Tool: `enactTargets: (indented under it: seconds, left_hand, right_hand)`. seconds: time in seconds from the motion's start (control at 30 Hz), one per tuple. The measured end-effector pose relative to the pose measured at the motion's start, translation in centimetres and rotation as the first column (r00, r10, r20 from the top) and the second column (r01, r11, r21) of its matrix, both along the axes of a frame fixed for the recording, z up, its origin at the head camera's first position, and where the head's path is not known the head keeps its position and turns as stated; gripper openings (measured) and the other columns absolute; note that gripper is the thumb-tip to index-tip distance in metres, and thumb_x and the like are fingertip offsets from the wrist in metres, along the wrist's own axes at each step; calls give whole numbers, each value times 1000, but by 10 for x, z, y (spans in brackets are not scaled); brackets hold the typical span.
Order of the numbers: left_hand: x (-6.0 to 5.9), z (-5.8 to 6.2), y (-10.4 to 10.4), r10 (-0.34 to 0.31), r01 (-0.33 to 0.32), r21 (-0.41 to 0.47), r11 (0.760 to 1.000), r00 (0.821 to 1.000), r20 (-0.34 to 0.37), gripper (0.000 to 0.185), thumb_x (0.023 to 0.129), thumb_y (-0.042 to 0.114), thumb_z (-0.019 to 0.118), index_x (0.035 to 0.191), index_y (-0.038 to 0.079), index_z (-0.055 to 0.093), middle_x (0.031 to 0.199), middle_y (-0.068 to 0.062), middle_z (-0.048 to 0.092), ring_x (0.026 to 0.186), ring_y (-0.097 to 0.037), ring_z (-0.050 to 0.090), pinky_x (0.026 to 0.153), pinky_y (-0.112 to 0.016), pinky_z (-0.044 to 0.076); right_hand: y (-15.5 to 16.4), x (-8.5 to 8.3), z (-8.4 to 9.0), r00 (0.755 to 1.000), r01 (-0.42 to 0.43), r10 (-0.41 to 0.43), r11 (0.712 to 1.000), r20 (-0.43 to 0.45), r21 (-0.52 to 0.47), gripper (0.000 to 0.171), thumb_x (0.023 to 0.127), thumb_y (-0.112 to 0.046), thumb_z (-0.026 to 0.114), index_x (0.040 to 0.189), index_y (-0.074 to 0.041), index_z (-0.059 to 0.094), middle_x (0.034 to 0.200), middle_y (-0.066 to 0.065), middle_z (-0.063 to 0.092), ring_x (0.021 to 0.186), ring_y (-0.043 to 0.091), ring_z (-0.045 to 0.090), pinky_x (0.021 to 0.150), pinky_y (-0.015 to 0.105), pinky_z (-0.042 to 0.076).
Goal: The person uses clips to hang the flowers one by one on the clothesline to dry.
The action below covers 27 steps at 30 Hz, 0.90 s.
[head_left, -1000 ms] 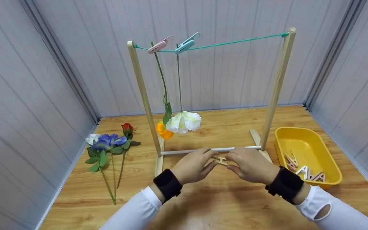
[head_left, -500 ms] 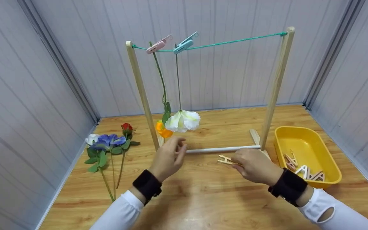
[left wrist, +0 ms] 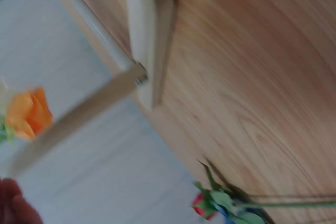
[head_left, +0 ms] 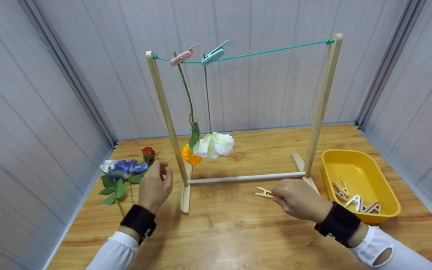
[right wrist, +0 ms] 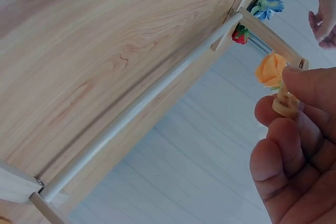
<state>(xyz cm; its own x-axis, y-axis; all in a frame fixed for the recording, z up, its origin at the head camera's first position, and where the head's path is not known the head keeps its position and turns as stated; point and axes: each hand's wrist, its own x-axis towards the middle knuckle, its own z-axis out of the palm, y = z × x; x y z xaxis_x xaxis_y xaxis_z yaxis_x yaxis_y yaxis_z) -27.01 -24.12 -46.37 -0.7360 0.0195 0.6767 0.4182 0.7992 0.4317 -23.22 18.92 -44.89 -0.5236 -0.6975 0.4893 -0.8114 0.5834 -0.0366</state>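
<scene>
My right hand (head_left: 300,198) pinches a light beige clothespin (head_left: 264,192) between thumb and fingers, its two-pronged end pointing left in the head view. Seen from the right wrist, the clothespin (right wrist: 286,104) sits end-on at the fingertips. Over on the left, my left hand (head_left: 155,186) holds nothing, its fingers loosely bent. It overlaps the lying flowers in the head view: a red rose (head_left: 148,153), a blue-purple flower (head_left: 126,168) and a white flower (head_left: 107,165). The rose's stem is mostly hidden behind that hand.
A wooden rack (head_left: 324,105) carries a green line (head_left: 272,51). From it hang an orange flower (head_left: 191,155) under a pink clothespin (head_left: 181,57) and a white flower (head_left: 214,145) under a blue clothespin (head_left: 213,57). Several clothespins (head_left: 356,202) lie in the yellow basin (head_left: 351,168).
My left hand has let go of the beige clothespin and moved left to the lying flowers. My right hand keeps the clothespin at nearly the same spot.
</scene>
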Motion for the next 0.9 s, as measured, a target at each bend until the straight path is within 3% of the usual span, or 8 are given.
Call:
enactTargets:
  seconds: [0.07, 0.13, 0.23, 0.37, 0.47, 0.63, 0.77, 0.9]
  left_hand:
    - [-3, -1, -13, 32, -32, -3, 999, 992, 123, 9, 103, 5, 65, 110, -2, 68, 90, -14, 69, 73, -25, 64, 65, -38, 53]
    - [-6, -2, -25, 59, -55, -23, 998, 965, 254, 11, 105, 7, 63, 110, -2, 68, 93, -16, 69, 75, -26, 64, 68, -40, 52]
    - [-11, -2, -41, 91, -69, -66, 995, 890, 447, 22, 107, 10, 59, 119, -7, 66, 103, -23, 69, 76, -27, 63, 69, -41, 50]
    - [-17, -1, -60, 142, -66, -142, 988, 763, 631, 43, 108, 11, 54, 139, -18, 52, 115, -36, 67, 74, -28, 61, 66, -39, 46]
    - [-24, -5, -71, 182, -64, -194, 979, 704, 687, 46, 106, 7, 53, 140, -25, 47, 112, -41, 66, 75, -35, 65, 65, -42, 47]
    - [-46, -30, -86, 265, -59, -312, 948, 688, 676, 26, 102, 6, 59, 112, -16, 67, 95, -33, 71, 80, -46, 70, 71, -56, 57]
    - [-59, -46, -94, 295, -35, -349, 936, 618, 729, 23, 105, 10, 59, 101, -7, 74, 94, -29, 74, 83, -45, 72, 74, -58, 58]
    - [-78, -70, -108, 255, -11, -303, 953, 572, 779, 26, 108, 13, 55, 103, -6, 73, 96, -29, 74, 80, -38, 70, 68, -48, 51]
  right_hand:
    - [1, 1, -2, 1000, 3, -3, 1000, 14, 1, 14, 91, -5, 84, 88, -10, 71, 76, -1, 66, 66, 10, 52, 60, 24, 39]
    - [1, 1, -3, 1000, 6, -6, 1000, 22, 4, 14, 91, -5, 84, 88, -10, 71, 75, -1, 66, 66, 9, 51, 60, 24, 39]
    - [0, 2, -4, 1000, 4, -4, 1000, 17, 5, 15, 90, -5, 84, 88, -11, 70, 75, -1, 65, 65, 9, 50, 60, 23, 38]
    - [-1, 1, -5, 1000, -8, 8, 1000, 0, -5, 19, 89, -4, 85, 86, -11, 67, 73, -2, 63, 64, 8, 49, 59, 23, 38]
    - [-1, 1, -5, 1000, -14, 14, 1000, -2, -16, 20, 88, -4, 85, 85, -12, 66, 74, -3, 63, 64, 8, 50, 59, 24, 39]
    - [2, 2, -6, 1000, -8, 9, 1000, 15, -26, 19, 87, -3, 84, 85, -12, 67, 74, -3, 62, 65, 8, 50, 60, 25, 40]
    - [4, 4, -7, 1000, -2, 3, 1000, 30, -29, 18, 87, -3, 84, 86, -11, 69, 75, -3, 64, 65, 8, 51, 60, 25, 40]
    - [5, 5, -5, 999, 5, -4, 1000, 49, -29, 16, 88, -3, 84, 88, -11, 70, 76, -2, 66, 65, 8, 52, 60, 25, 41]
